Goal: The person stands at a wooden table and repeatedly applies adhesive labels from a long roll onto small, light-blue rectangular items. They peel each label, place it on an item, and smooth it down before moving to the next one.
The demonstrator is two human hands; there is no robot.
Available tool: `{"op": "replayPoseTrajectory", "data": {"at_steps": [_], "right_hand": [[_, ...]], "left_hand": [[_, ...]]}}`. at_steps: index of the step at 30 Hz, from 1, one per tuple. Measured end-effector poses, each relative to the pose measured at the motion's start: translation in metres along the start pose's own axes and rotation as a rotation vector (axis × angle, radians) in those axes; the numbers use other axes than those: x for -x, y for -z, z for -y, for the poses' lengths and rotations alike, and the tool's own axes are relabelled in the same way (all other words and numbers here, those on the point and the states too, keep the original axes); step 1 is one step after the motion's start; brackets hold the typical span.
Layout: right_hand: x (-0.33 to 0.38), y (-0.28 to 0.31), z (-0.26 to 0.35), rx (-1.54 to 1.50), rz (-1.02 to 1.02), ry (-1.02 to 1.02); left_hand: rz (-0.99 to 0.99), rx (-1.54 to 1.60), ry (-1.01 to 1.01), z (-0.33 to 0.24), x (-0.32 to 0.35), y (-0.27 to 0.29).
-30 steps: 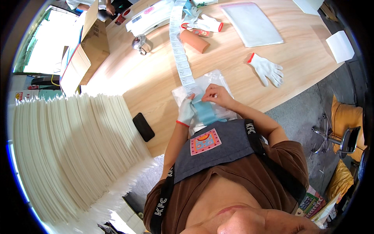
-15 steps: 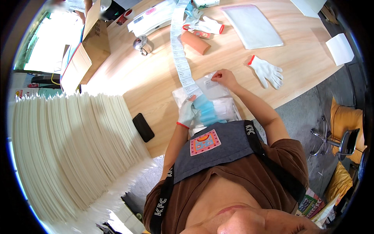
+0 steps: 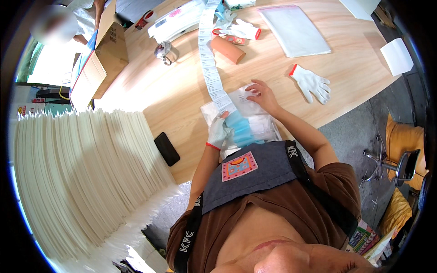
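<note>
At table edge: gloved left hand (image 3: 217, 132) pinching blue packet (image 3: 240, 129), seemingly; right hand (image 3: 261, 93) fingers spread on white bag (image 3: 243, 101).

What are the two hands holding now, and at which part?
The gloved left hand grips the blue item at its left edge. The bare right hand only presses flat on the clear bag.

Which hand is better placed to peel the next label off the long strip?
Probably the left hand: gloved, it sits at the end of the label strip beside the blue items. The bare right hand lies flat on the clear packet, seemingly steadying it.
</note>
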State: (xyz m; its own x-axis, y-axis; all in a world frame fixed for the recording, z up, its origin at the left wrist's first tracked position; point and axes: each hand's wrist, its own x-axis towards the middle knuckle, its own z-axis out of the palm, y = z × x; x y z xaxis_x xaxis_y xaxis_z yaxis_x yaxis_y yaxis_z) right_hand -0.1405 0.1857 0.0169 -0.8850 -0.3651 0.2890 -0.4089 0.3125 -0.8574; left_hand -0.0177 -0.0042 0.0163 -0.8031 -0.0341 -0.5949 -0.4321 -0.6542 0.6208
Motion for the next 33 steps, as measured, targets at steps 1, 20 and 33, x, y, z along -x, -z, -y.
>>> {"op": "replayPoseTrajectory", "data": {"at_steps": [1, 20, 33], "right_hand": [[-0.001, 0.004, 0.010, -0.138, 0.072, -0.154], [0.009, 0.022, 0.014, -0.345, 0.270, -0.132], [0.014, 0.018, 0.044, -0.155, 0.400, -0.028]], "left_hand": [[0.013, 0.002, 0.001, 0.000, 0.000, 0.001], [0.065, 0.305, -0.183, -0.019, 0.025, -0.009], [0.166, 0.001, -0.147, 0.007, -0.008, 0.000]]}}
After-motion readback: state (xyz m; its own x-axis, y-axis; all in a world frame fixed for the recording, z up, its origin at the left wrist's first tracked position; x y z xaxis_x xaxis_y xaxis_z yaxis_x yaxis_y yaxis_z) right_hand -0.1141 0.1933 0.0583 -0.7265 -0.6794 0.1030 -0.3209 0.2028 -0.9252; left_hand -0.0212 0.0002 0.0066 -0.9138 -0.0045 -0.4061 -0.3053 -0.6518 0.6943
